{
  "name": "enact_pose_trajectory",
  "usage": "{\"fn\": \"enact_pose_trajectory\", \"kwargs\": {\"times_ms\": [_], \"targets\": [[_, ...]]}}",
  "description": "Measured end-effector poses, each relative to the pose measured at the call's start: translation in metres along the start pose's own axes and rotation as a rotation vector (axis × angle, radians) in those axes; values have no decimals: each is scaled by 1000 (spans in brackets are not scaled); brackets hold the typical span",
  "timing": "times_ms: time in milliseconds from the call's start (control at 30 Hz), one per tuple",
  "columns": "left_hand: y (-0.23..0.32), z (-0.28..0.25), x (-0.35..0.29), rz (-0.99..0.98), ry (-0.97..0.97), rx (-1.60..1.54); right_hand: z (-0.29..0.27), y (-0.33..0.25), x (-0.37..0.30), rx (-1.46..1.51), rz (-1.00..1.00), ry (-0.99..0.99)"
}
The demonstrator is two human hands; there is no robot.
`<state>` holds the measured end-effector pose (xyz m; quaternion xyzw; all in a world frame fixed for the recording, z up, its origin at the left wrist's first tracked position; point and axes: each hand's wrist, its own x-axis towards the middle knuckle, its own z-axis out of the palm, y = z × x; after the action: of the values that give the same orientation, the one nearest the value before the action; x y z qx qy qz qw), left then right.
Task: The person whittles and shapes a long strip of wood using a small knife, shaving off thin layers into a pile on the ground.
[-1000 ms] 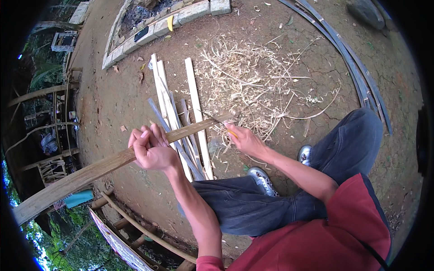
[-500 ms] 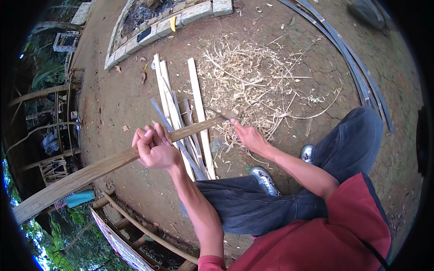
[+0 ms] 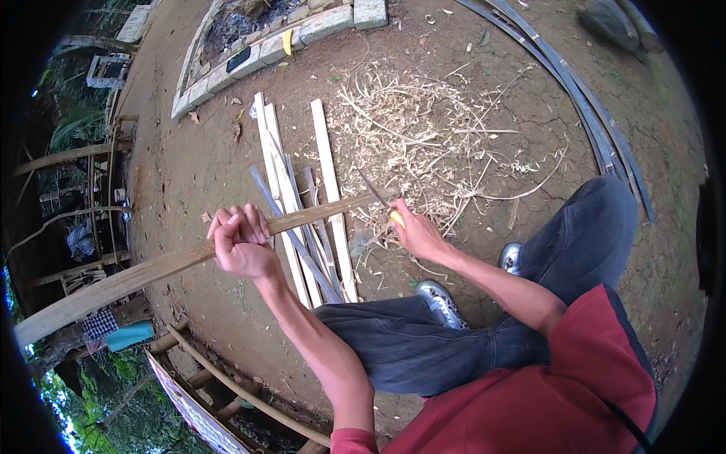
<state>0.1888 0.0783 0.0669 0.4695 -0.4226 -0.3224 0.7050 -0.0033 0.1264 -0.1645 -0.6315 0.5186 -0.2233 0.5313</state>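
We grip a long bamboo slat (image 3: 151,268) in our left hand (image 3: 240,246); our right hand (image 3: 416,233) clasps a yellow-handled knife (image 3: 380,201), shaving its tip; next, a steady stroke.

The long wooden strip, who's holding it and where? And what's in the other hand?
Left hand grips the wooden strip around its middle. Right hand holds a knife by its yellow handle.

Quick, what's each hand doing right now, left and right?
Left hand: closed around the long bamboo strip.
Right hand: closed on a yellow-handled knife, blade against the strip's end.
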Motion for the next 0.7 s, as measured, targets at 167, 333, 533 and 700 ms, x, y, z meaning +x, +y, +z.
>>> {"fn": "enact_pose_trajectory", "kwargs": {"times_ms": [167,333,533,700], "targets": [[5,-75,30,-210,-146,-128,-29,-6,14,46,-36,46],[7,-108,32,-257,-229,-355,-68,-4,36,173,-106,328],[10,-123,27,-243,-147,-479,-106,-13,33,323,41,394],[41,-118,14,-126,-139,-432,-123,-38,17,332,10,389]]}}
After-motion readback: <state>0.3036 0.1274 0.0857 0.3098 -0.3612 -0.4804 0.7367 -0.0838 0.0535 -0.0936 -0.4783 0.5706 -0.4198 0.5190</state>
